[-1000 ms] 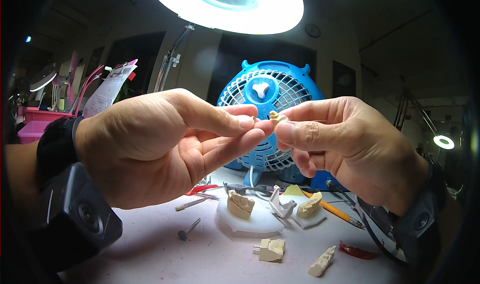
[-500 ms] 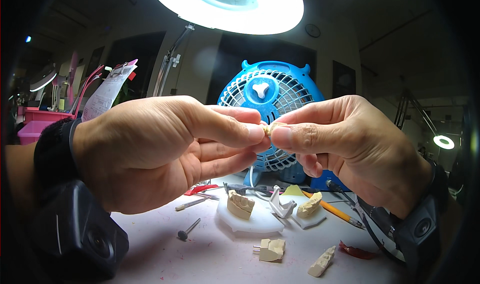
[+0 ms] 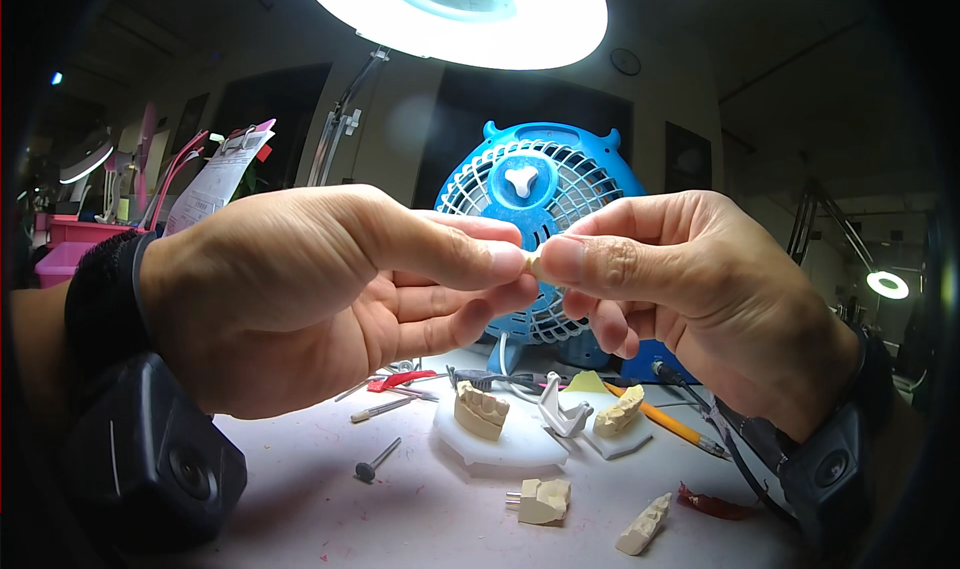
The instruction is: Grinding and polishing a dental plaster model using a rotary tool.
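Note:
Between the fingertips of both hands sits a small cream dental piece (image 3: 535,266), mostly hidden by the thumbs. My left hand (image 3: 340,279) pinches it from the left with thumb and forefinger, the other fingers loosely curled beneath. From the right, my right hand (image 3: 690,289) closes thumb and forefinger on it. Below them on the table, a cream plaster tooth model (image 3: 482,412) stands on a white plate. A second tooth model (image 3: 619,411) lies on another white base to its right. Nearer are a plaster block with metal pins (image 3: 544,501) and a narrow plaster piece (image 3: 644,524).
A blue fan (image 3: 540,179) stands behind my hands, under a bright ring lamp (image 3: 560,29). On the table lie a mounted rotary bur (image 3: 376,461), a white hinged plastic part (image 3: 563,409), a yellow-orange pencil (image 3: 685,432), a dark red scrap (image 3: 714,503) and cables.
Both hands keep their pinch with only slight shifts. The right thumb and fingers have tilted a little, and less of the dental piece shows. The things on the table stay put.

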Available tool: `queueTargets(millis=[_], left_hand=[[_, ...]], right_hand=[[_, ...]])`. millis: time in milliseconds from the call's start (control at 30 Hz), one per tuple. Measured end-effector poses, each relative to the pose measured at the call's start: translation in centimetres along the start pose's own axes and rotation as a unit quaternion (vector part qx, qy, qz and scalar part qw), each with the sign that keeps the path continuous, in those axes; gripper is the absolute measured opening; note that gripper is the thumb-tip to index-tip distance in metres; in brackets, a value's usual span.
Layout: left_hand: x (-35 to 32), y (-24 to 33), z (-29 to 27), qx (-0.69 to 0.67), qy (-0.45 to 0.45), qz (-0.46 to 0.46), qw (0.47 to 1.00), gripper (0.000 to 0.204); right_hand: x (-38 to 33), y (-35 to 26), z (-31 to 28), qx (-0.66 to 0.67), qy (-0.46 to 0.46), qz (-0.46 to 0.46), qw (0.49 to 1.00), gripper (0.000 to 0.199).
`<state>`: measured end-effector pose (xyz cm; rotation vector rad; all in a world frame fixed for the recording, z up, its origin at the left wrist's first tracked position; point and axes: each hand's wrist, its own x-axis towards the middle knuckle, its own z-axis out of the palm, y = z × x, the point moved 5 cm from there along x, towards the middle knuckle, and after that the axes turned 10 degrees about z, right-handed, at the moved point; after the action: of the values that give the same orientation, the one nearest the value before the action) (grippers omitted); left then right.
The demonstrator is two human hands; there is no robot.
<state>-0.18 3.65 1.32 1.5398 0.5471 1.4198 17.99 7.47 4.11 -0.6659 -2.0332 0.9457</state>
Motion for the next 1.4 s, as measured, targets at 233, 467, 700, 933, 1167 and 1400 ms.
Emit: queueTargets(millis=[233,467,700,933,1167,1400], left_hand=[[0.2,0.0,-0.2,-0.002,-0.004,0.005,1.000,0.044],[0.0,0.2,0.0,0.056,-0.029,0.023,0.998,0.045],[0.2,0.1,0.0,-0.025,-0.027,0.012,0.999,0.044],[0.1,0.2,0.1,-0.035,-0.024,0.020,0.999,0.035],[0.1,0.3,0.1,-0.039,-0.016,0.024,0.999,0.030],[0.1,0.5,-0.1,-0.024,-0.016,0.056,0.998,0.035]], right_hand=[[0.1,-0.2,0.0,-0.033,0.019,-0.026,0.999,0.030],[-0.2,-0.6,0.2,-0.086,0.039,-0.044,0.995,0.026],[-0.1,-0.9,0.3,-0.074,0.033,-0.104,0.991,0.025],[-0.2,-0.9,0.1,-0.087,0.034,-0.128,0.987,0.023],[-0.1,-1.2,0.3,-0.080,0.004,-0.156,0.984,0.021],[0.1,-0.8,-0.2,-0.087,0.029,-0.204,0.975,0.023]])
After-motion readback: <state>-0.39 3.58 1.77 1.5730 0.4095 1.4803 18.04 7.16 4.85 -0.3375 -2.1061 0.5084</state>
